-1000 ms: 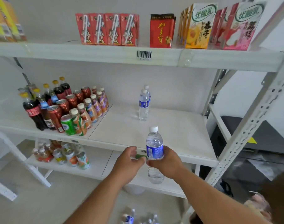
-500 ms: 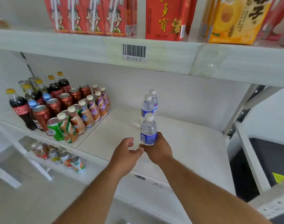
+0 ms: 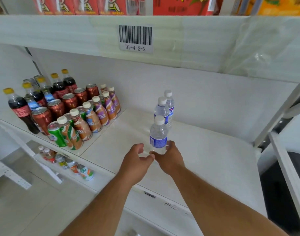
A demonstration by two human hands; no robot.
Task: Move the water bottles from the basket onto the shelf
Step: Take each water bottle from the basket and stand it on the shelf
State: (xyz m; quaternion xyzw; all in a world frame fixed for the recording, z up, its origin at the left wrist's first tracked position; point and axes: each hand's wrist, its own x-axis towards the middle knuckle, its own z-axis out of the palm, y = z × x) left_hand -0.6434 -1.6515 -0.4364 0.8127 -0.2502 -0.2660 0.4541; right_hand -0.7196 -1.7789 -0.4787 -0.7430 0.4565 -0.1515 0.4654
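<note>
My right hand [image 3: 169,158] grips the lower part of a clear water bottle [image 3: 158,133] with a white cap and blue label, upright over the white middle shelf [image 3: 205,150]. Two more water bottles [image 3: 163,109] stand in a row just behind it, toward the back wall. My left hand [image 3: 137,159] hovers beside the held bottle's base with fingers loosely curled, holding nothing, its fingertips close to my right hand. The basket is out of view.
Cola bottles [image 3: 19,108], red cans [image 3: 64,101], a green can [image 3: 54,133] and coffee bottles [image 3: 93,114] fill the shelf's left part. Drink cartons [image 3: 94,5] line the upper shelf with a barcode label [image 3: 135,38]. Cans [image 3: 84,171] stand on the lower shelf. A metal upright [image 3: 278,114] stands right.
The view has come closer to the shelf. My right hand has carried the bottle up and forward from below the shelf edge to just in front of the two standing bottles; my left hand followed.
</note>
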